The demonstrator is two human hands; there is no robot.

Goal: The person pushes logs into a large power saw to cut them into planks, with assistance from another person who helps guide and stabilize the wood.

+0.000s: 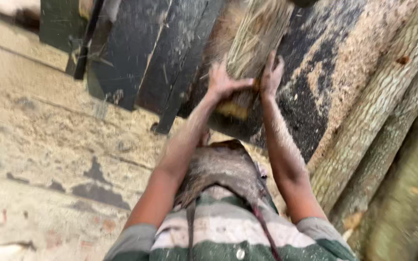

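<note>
Gripping a rough wooden block (257, 34) from both sides, arms stretched out ahead of the chest. Left hand (223, 82) clamped on the block's left lower edge, fingers spread and curled onto the wood. Right hand (272, 75) flat against its right side, fingers pointing up along the grain, thumb tucked behind. Block tilted, top end cut off by the upper frame edge, lower end between the two hands and over a dark slab (310, 96) dusted with sawdust. Motion blur on the block and fingertips, so exact contact at the fingertips hard to tell. Dark planks (136, 53) lying side by side left of the block, sawdust speckled across them. Pale bark logs (378, 125) running diagonally along the right side, just beside the slab's edge. Sawdust-covered floor (39, 135) filling the left half, dark patches showing through. Striped green and white shirt (228, 232) at the bottom edge, both forearms bare and dusted.
</note>
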